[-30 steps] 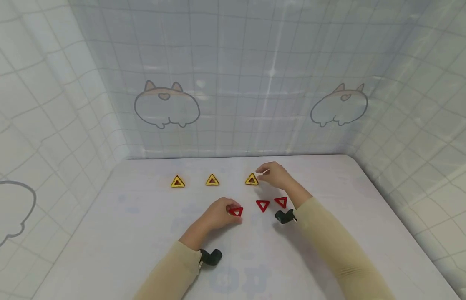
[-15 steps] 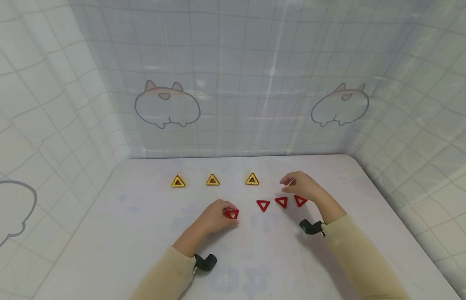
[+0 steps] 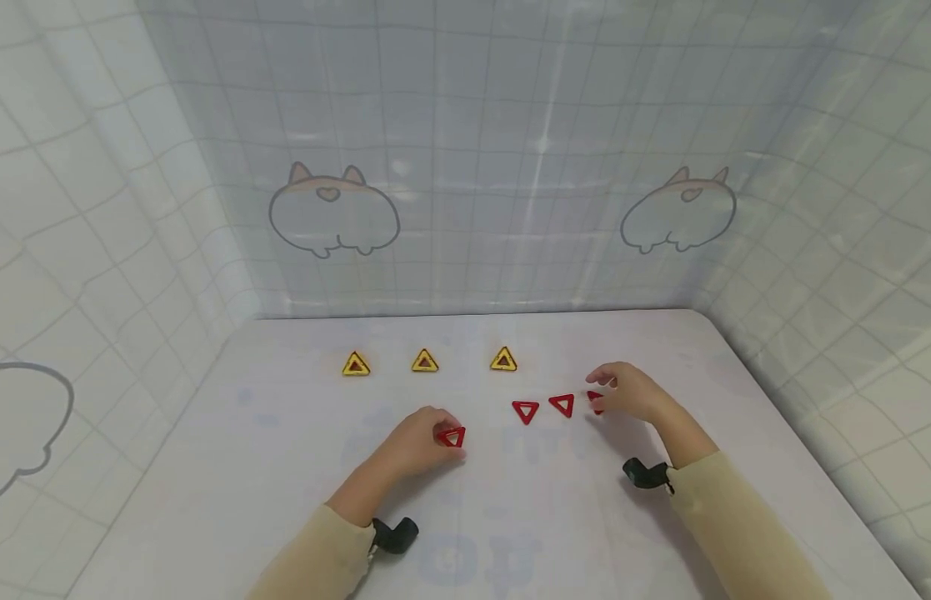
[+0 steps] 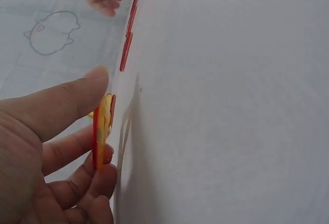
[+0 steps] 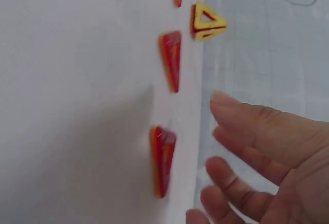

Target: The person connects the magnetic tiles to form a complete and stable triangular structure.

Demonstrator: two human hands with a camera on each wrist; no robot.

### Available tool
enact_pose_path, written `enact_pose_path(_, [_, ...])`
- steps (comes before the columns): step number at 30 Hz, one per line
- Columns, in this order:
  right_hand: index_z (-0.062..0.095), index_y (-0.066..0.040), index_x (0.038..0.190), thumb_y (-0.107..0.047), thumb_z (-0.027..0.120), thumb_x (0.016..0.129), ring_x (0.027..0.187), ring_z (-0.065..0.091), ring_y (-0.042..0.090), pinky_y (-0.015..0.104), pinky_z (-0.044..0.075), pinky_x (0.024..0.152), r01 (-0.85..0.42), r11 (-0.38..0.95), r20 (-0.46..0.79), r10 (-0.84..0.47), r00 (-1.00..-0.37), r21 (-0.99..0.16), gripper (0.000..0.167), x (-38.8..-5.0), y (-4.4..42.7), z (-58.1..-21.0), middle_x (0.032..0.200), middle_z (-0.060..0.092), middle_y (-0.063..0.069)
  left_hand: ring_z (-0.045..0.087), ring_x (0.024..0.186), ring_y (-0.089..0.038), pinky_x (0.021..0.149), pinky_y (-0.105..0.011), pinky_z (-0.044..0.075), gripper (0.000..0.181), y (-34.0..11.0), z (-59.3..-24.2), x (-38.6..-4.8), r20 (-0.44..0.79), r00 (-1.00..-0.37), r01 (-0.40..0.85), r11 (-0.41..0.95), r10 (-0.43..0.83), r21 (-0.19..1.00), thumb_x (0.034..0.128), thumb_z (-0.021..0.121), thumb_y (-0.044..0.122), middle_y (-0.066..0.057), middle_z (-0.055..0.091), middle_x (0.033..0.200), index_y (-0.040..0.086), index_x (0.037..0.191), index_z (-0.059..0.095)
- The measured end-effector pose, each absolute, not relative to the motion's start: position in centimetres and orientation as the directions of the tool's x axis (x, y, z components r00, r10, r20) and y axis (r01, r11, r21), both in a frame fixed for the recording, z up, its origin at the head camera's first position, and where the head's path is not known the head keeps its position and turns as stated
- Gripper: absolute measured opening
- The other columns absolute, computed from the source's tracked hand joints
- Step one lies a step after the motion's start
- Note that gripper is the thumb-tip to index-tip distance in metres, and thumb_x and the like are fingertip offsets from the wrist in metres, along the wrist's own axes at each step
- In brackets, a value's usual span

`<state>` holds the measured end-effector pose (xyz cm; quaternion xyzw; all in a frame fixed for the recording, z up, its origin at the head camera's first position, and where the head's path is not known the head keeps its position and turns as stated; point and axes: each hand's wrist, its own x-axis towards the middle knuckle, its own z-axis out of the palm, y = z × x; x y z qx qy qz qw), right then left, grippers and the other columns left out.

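Note:
In the head view my left hand pinches a red triangular frame above the table, left of centre. Seen edge-on in the left wrist view, this triangle sits between thumb and fingers and looks red on one side, yellow on the other. My right hand hovers with loosely bent fingers, partly covering a red triangle. A gap separates its fingers from the red pieces in the right wrist view. Two more red triangles, a middle one and a left one, lie to its left.
Behind stand three yellow triangular shapes: left, middle and right. One resembles a small pyramid in the right wrist view. Grid-patterned sheeting encloses the white table at back and sides.
My right hand has moved right and nearer, away from the right yellow shape, uncovering a third red triangle and then partly covering it. My left hand has shifted slightly left and nearer, still holding its triangle.

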<state>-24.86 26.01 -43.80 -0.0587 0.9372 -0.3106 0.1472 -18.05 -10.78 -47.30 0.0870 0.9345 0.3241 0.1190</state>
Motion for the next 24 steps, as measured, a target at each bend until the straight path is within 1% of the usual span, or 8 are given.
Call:
enact_pose_path(2, [0.065, -0.008, 0.123, -0.015, 0.080, 0.084, 0.118, 0.050, 0.038, 0.052, 0.049, 0.092, -0.010, 0.812, -0.252, -0.192, -0.948, -0.584, 0.042, -24.9, 26.3, -44.3, 0.127, 0.057, 0.019, 0.056, 0.102, -0.019, 0.092, -0.042, 0.051, 0.039, -11.0, -47.3, -18.0, -0.169, -0.955, 0.088, 0.776, 0.245, 0.625, 0.0809, 0.085, 0.032, 0.001, 0.062, 0.110, 0.017, 0.112, 0.067])
enact_pose_path(4, [0.064, -0.008, 0.122, -0.015, 0.082, 0.082, 0.115, 0.052, 0.037, 0.051, 0.049, 0.091, -0.004, 0.820, -0.261, -0.187, -0.947, -0.573, 0.045, -24.9, 26.6, -44.8, 0.126, 0.058, 0.019, 0.056, 0.101, -0.019, 0.091, -0.042, 0.051, 0.038, -11.1, -47.3, -17.9, -0.178, -0.953, 0.083, 0.776, 0.247, 0.626, 0.0808, 0.085, 0.031, 0.001, 0.062, 0.109, 0.017, 0.111, 0.067])
enact_pose_path(9, [0.062, -0.009, 0.120, -0.014, 0.084, 0.080, 0.108, 0.056, 0.034, 0.049, 0.051, 0.090, -0.009, 0.807, -0.267, -0.206, -0.941, -0.590, 0.046, -24.8, 26.9, -45.6, 0.120, 0.060, 0.018, 0.055, 0.101, -0.019, 0.089, -0.042, 0.052, 0.038, -11.3, -47.1, -17.6, -0.199, -0.947, 0.075, 0.776, 0.252, 0.626, 0.0793, 0.086, 0.028, 0.001, 0.061, 0.107, 0.016, 0.110, 0.066])
enact_pose_path(14, [0.062, -0.008, 0.119, -0.011, 0.083, 0.080, 0.106, 0.057, 0.033, 0.050, 0.051, 0.090, 0.008, 0.796, -0.271, -0.196, -0.943, -0.606, 0.044, -24.7, 26.9, -45.8, 0.116, 0.061, 0.017, 0.055, 0.101, -0.020, 0.089, -0.043, 0.051, 0.041, -11.4, -46.9, -17.4, -0.193, -0.945, 0.090, 0.778, 0.263, 0.622, 0.0775, 0.088, 0.026, 0.001, 0.061, 0.106, 0.015, 0.110, 0.065])
enact_pose_path(20, [0.065, -0.005, 0.109, -0.009, 0.082, 0.081, 0.100, 0.057, 0.030, 0.047, 0.051, 0.088, -0.013, 0.787, -0.259, -0.219, -0.941, -0.617, 0.033, -24.7, 26.9, -45.9, 0.106, 0.062, 0.012, 0.055, 0.100, -0.020, 0.090, -0.044, 0.051, 0.043, -11.4, -46.9, -17.4, -0.167, -0.950, 0.103, 0.772, 0.262, 0.628, 0.0761, 0.089, 0.024, 0.000, 0.060, 0.105, 0.014, 0.110, 0.064])
enact_pose_path(22, [0.066, -0.006, 0.108, -0.010, 0.081, 0.082, 0.103, 0.057, 0.031, 0.047, 0.051, 0.089, -0.009, 0.789, -0.264, -0.216, -0.940, -0.614, 0.031, -24.8, 26.9, -46.1, 0.108, 0.062, 0.012, 0.055, 0.100, -0.019, 0.091, -0.045, 0.050, 0.044, -11.4, -46.9, -17.4, -0.161, -0.953, 0.101, 0.771, 0.256, 0.629, 0.0754, 0.089, 0.023, 0.000, 0.060, 0.105, 0.015, 0.110, 0.064])
enact_pose_path(24, [0.065, -0.007, 0.111, -0.012, 0.082, 0.082, 0.105, 0.056, 0.032, 0.048, 0.051, 0.090, -0.010, 0.787, -0.270, -0.224, -0.936, -0.617, 0.035, -24.9, 26.9, -46.1, 0.111, 0.061, 0.014, 0.055, 0.100, -0.020, 0.091, -0.045, 0.050, 0.043, -11.3, -47.0, -17.4, -0.163, -0.956, 0.089, 0.770, 0.245, 0.632, 0.0753, 0.090, 0.023, 0.000, 0.059, 0.105, 0.016, 0.110, 0.064])
